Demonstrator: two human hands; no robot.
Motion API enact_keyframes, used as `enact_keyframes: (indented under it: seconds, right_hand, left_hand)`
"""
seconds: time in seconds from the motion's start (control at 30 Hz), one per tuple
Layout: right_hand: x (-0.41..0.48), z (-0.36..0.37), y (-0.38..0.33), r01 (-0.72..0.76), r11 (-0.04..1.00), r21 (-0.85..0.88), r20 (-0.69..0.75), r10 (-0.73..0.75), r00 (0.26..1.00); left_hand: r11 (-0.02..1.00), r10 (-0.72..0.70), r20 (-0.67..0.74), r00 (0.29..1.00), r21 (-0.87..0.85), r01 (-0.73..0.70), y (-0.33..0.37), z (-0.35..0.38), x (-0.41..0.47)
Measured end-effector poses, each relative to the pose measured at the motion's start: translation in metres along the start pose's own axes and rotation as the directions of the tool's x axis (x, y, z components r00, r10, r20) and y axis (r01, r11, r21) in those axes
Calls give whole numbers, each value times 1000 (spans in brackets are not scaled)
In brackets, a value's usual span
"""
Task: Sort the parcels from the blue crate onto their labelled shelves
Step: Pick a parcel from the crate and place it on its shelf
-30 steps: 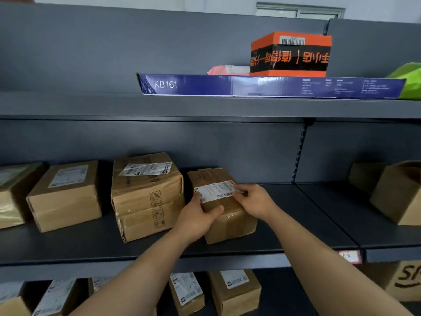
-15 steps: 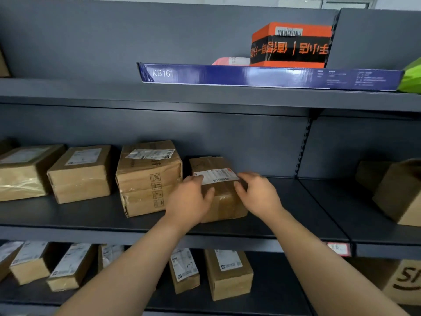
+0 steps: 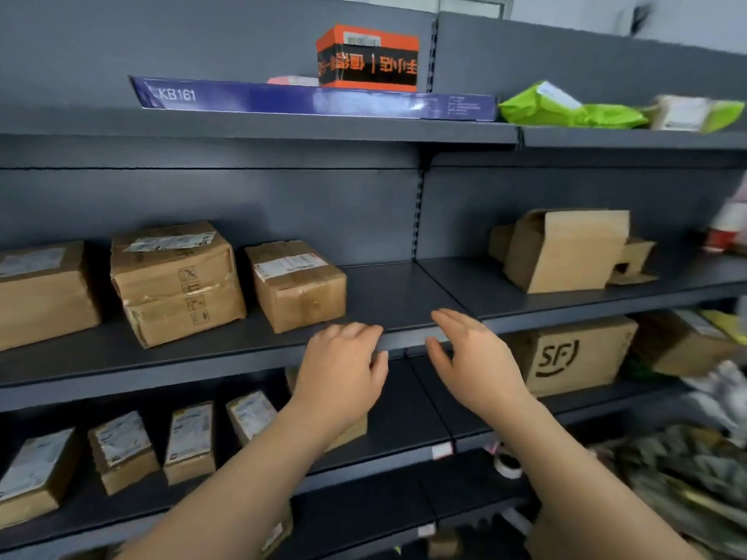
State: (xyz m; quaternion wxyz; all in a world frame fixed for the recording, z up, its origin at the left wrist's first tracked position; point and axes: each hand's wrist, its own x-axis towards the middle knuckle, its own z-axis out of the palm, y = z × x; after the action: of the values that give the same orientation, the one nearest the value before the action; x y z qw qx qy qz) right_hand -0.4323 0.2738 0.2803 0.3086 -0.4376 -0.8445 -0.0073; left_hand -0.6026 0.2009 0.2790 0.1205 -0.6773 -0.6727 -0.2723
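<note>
Brown corrugated card, wrapped in glossy clear tape, makes up the small parcel [image 3: 297,284] sitting on the middle shelf [image 3: 384,295], a flat board of matte dark grey metal, just left of the frame's centre. A white printed label lies across its top face, and its corners look slightly crushed. Just beside it on the left stands a larger taped carton [image 3: 176,282] with handling symbols printed down its front, its tape wrinkled and shiny; a third box [image 3: 42,291] sits at the left edge of the frame.

Both hands hover below and to the right of the small parcel, apart from it and holding nothing. The left hand [image 3: 343,367] is palm-down with fingers loosely curled, its fingertips over the shelf's front lip. The right hand [image 3: 471,357] is spread wider, fingers relaxed and parted, thumb pointing inward.

In the upper centre of the frame a long flat blue box [image 3: 315,101] marked KB161 lies on the top shelf, with an orange-and-black box [image 3: 368,58] on it and crumpled green plastic mailers [image 3: 566,111] to its right. At right centre stands an open plain carton [image 3: 564,250], and below it a box stamped SF [image 3: 570,355].
</note>
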Motion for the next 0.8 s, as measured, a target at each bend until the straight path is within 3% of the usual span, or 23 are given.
enact_keyframes:
  seconds: [0.17,0.33,0.63,0.8]
  right_hand:
    - [-97,-29,7,-196,972,-130,-4,197,980]
    - [-204,-62,4,-394,888,-236,27,411,911]
    - [-402,-137,12,-704,642,-303,-50,727,684]
    - [-520,-201,31,-814,480,-327,-99,839,535]
  left_hand:
    - [985,144,131,981,-111,-130,50,8,-45]
    - [933,336,241,911,-218,-286,101,26,-100]
    - [767,634,325,702,-383,-515,233,40,-199]
    - [671,738,338,585,-462,-580,344,40,-257]
